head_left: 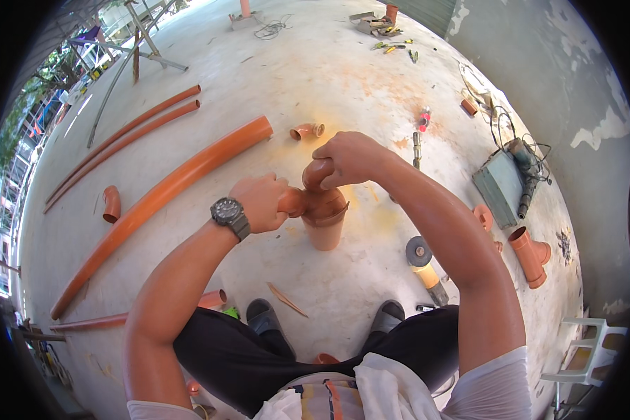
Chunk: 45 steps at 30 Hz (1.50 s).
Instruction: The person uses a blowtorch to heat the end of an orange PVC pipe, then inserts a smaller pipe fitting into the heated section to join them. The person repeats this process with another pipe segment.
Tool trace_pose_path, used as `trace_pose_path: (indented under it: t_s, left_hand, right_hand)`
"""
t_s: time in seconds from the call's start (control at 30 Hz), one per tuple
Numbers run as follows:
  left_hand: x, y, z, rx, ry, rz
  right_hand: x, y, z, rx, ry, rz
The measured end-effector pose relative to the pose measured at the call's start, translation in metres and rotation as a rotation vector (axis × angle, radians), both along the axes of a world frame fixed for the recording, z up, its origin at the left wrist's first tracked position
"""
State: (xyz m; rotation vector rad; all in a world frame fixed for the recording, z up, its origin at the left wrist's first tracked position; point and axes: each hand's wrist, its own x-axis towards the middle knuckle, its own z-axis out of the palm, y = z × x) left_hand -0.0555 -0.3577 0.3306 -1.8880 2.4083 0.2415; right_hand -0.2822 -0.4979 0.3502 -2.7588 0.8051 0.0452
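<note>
An orange-brown plastic pipe fitting with rounded branches (318, 174) is held in front of me. My left hand (257, 201), with a dark watch on the wrist, is closed round the branch on its left. From the far right, my right hand (352, 159) has its fingers wrapped over the upper curved branch. The fitting's lower end meets the ragged-looking top of a short, paler orange pipe (325, 236) upright on the floor; how deep it sits is hidden. A small elbow fitting (306, 131) lies just beyond my hands.
A long thick orange pipe (168, 189) and thinner pipes (129, 143) lie left, near another elbow (111, 204). An angle grinder (423, 268) rests by my right foot. Farther right are a grey-green box (497, 185), a power tool (527, 164), a tee fitting (530, 259) and a white chair (595, 353).
</note>
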Motion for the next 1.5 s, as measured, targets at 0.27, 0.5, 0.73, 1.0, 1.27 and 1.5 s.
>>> trace_pose_path:
  t_s: [0.27,0.5,0.73,1.0,1.27,1.5]
  left_hand:
    - [-0.029,-0.030,0.034,0.171,-0.081,-0.027]
    - [-0.049,-0.046,0.049,0.218,-0.230,0.051]
    - [-0.046,-0.062,0.061,0.471,-0.135,0.179]
    - [-0.038,-0.064,0.042,0.449,-0.140,0.137]
    - [-0.050,-0.058,0.058,0.466,-0.189,0.147]
    - [-0.056,-0.049,0.046,0.275,-0.167,0.102]
  right_hand:
    - [-0.021,0.007,0.004,0.109,-0.093,-0.167]
    - [-0.028,0.024,0.006,0.154,0.040,-0.255]
    - [-0.028,0.034,-0.001,0.071,-0.055,-0.204]
    - [-0.032,0.029,0.011,0.229,-0.032,-0.273]
    - [-0.074,0.034,0.015,0.209,-0.225,-0.360]
    - [-0.116,0.085,0.026,0.111,-0.166,-0.306]
